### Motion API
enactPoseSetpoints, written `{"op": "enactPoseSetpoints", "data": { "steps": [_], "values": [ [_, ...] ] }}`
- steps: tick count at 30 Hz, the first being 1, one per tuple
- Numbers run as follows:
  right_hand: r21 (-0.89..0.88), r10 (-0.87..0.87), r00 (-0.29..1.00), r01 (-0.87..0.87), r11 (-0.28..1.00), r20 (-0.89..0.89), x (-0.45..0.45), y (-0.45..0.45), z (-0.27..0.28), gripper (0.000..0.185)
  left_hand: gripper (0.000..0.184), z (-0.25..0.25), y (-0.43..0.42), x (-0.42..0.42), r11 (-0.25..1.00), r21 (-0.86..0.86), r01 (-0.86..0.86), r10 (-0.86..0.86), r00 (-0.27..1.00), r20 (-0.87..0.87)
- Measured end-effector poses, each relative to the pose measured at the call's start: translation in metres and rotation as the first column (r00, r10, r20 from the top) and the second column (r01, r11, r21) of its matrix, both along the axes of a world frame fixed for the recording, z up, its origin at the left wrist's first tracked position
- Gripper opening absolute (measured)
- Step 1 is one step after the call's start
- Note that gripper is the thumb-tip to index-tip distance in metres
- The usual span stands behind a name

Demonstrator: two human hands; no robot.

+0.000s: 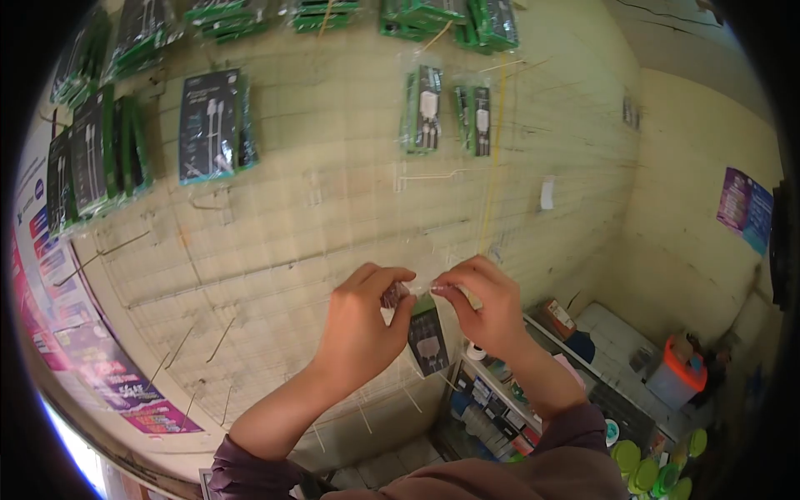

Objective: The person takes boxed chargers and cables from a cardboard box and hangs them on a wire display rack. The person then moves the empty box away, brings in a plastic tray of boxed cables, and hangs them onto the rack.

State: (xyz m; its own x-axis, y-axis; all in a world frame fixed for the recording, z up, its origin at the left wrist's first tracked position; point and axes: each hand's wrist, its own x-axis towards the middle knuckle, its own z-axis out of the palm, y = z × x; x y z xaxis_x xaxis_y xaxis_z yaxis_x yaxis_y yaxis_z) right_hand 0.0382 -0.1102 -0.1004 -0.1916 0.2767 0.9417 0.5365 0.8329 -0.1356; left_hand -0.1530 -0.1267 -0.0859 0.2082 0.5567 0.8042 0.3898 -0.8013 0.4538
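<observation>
Near thin metal hooks (222, 340), under open pale gridded wall (283, 221), holding black-and-green plastic-wrapped packet (429, 340) (in both hands' (362, 312) (493, 310) close-pinched fingers (402, 273)).

As I'm watching, the camera is riding on the person's head, facing forward and down at the gridded wall (333, 212). It is looking from close above the left hand (367, 315) and right hand (485, 304), with the garment (467, 483) showing at six o'clock and a farther poster (744, 207) at three.
</observation>
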Motion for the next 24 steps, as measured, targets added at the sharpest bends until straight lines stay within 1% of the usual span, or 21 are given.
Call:
{"op": "enactPoseSetpoints", "data": {
  "steps": [2,3,4,6,7,8,9,10,11,12,13,14,15,16,17,18,19,20,21,22,24],
  "values": [
    [-0.007,-0.021,1.000,0.021,1.000,0.003,0.017,0.003,0.018,0.009,0.019,0.020,0.006,0.016,0.993,0.113,-0.037,0.044,0.997,-0.064],
    [-0.063,-0.004,1.000,0.002,0.998,-0.027,0.025,0.005,0.026,0.008,0.013,0.031,0.010,0.024,0.985,0.166,-0.037,0.054,0.994,-0.095],
    [-0.050,-0.016,0.999,0.015,0.999,-0.036,0.033,0.009,0.035,0.008,0.013,0.043,0.015,0.032,0.984,0.178,-0.023,0.042,0.994,-0.102],
    [-0.071,0.042,0.997,-0.047,0.996,-0.069,0.052,0.020,0.052,0.007,0.009,0.069,0.026,0.048,0.985,0.166,-0.042,0.068,0.985,-0.156],
    [-0.096,0.036,0.998,-0.041,0.995,-0.053,0.064,0.025,0.062,0.009,0.009,0.083,0.037,0.055,0.983,0.181,-0.030,0.059,0.986,-0.158],
    [-0.082,0.025,0.998,-0.029,0.996,-0.054,0.074,0.037,0.069,0.009,0.011,0.095,0.053,0.061,0.966,0.260,0.001,0.046,0.983,-0.177],
    [-0.071,0.145,0.977,-0.157,0.985,-0.156,0.083,0.051,0.075,0.010,0.015,0.108,0.066,0.069,0.942,0.334,0.033,0.035,0.980,-0.196],
    [-0.047,0.262,0.931,-0.283,0.958,-0.253,0.091,0.059,0.084,0.011,0.015,0.124,0.075,0.078,0.938,0.344,0.044,0.027,0.980,-0.198],
    [-0.129,0.357,0.863,-0.424,0.896,-0.359,0.099,0.063,0.094,0.018,0.018,0.140,0.082,0.088,0.964,0.253,0.079,-0.030,0.981,-0.194],
    [-0.121,0.351,0.865,-0.416,0.901,-0.357,0.103,0.063,0.102,0.018,0.021,0.154,0.089,0.097,0.980,0.162,0.116,-0.085,0.979,-0.187],
    [-0.147,0.393,0.820,-0.487,0.861,-0.416,0.106,0.063,0.108,0.022,0.021,0.166,0.099,0.107,0.977,0.170,0.125,-0.092,0.977,-0.191],
    [-0.167,0.428,0.770,-0.555,0.815,-0.472,0.108,0.062,0.114,0.025,0.024,0.175,0.111,0.117,0.985,0.121,0.124,-0.107,0.984,-0.139],
    [-0.159,0.425,0.776,-0.546,0.823,-0.466,0.111,0.069,0.116,0.025,0.027,0.182,0.122,0.127,0.989,0.072,0.126,-0.120,0.989,-0.084],
    [-0.159,0.439,0.787,-0.546,0.822,-0.434,0.117,0.082,0.116,0.029,0.027,0.185,0.132,0.136,0.987,0.081,0.135,-0.129,0.988,-0.083],
    [-0.161,0.452,0.798,-0.546,0.822,-0.399,0.122,0.093,0.117,0.033,0.026,0.187,0.143,0.145,0.976,0.143,0.166,-0.162,0.986,-0.042],
    [-0.155,0.450,0.804,-0.539,0.828,-0.389,0.127,0.100,0.122,0.033,0.026,0.190,0.153,0.153,0.959,0.208,0.192,-0.196,0.981,0.000],
    [-0.139,0.432,0.798,-0.526,0.839,-0.420,0.132,0.106,0.128,0.033,0.026,0.193,0.160,0.159,0.956,0.219,0.197,-0.202,0.979,0.005],
    [-0.123,0.414,0.791,-0.514,0.849,-0.451,0.138,0.112,0.135,0.034,0.026,0.197,0.168,0.165,0.958,0.151,0.243,-0.252,0.967,0.044],
    [-0.117,0.415,0.794,-0.510,0.852,-0.444,0.144,0.118,0.141,0.034,0.025,0.199,0.176,0.170,0.954,0.082,0.290,-0.296,0.952,0.083],
    [-0.112,0.385,0.809,-0.476,0.872,-0.444,0.150,0.125,0.147,0.036,0.025,0.201,0.184,0.175,0.952,0.091,0.292,-0.300,0.951,0.082],
    [-0.095,0.358,0.824,-0.439,0.894,-0.440,0.161,0.139,0.158,0.037,0.025,0.204,0.198,0.185,0.952,0.053,0.302,-0.306,0.934,0.186]
  ]
}}
